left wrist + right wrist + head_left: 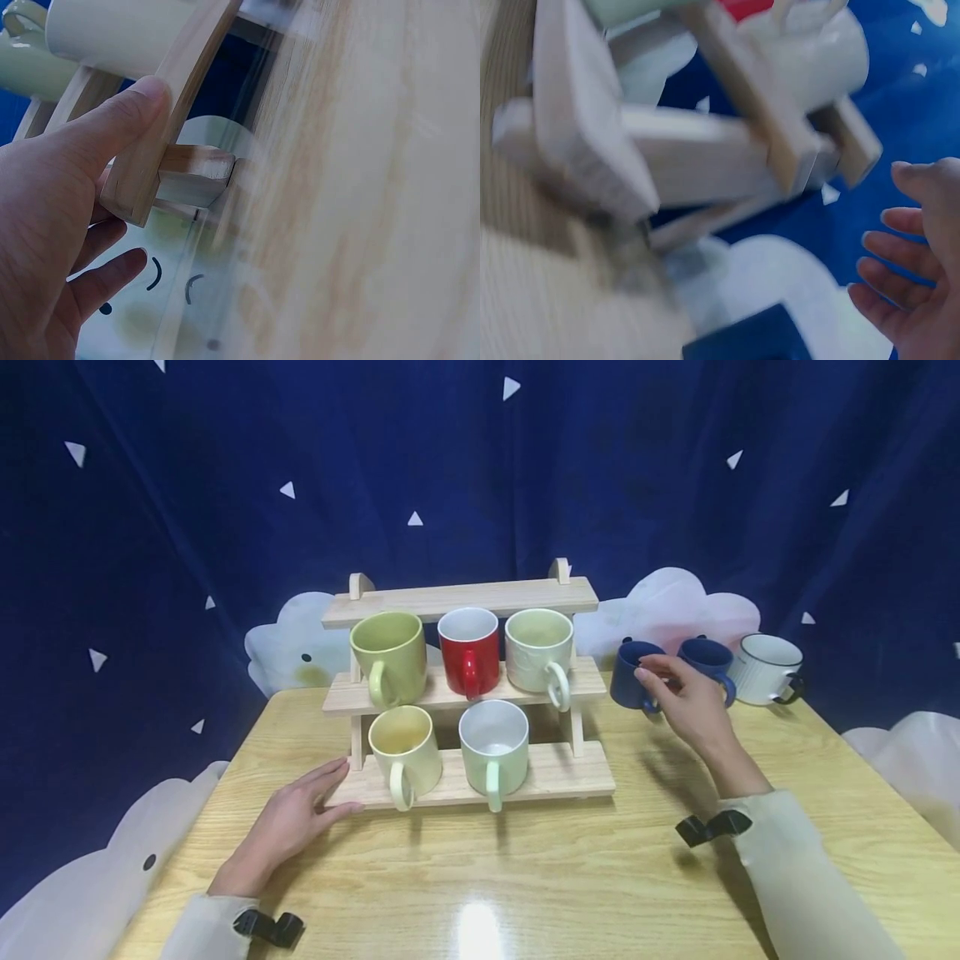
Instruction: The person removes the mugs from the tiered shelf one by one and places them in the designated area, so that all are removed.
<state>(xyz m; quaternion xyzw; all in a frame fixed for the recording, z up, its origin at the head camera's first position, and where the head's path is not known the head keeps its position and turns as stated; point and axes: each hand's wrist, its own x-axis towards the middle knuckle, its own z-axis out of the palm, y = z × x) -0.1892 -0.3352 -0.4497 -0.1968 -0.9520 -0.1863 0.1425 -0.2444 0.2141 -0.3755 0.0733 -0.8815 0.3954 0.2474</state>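
My left hand (288, 822) holds the left end of the lower board of a three-tier wooden rack (555, 768). In the left wrist view its thumb lies on the board (139, 180), with fingers on the far side. Beside the rack, my right hand (693, 706) hovers over the nearer dark blue mug (624, 681), partly covering it. The right wrist view shows that hand's fingers (904, 255) loosely bent with nothing between them. A second blue mug (703, 654) and a white ribbed mug with a dark rim (756, 672) stand further right.
On the middle tier are an olive-green mug (397, 656), a red mug (480, 656) and a pale green mug (536, 660). The lower tier bears a yellow mug (420, 760) and a mint mug (506, 747). A blue curtain (465, 443) hangs behind the table (570, 877).
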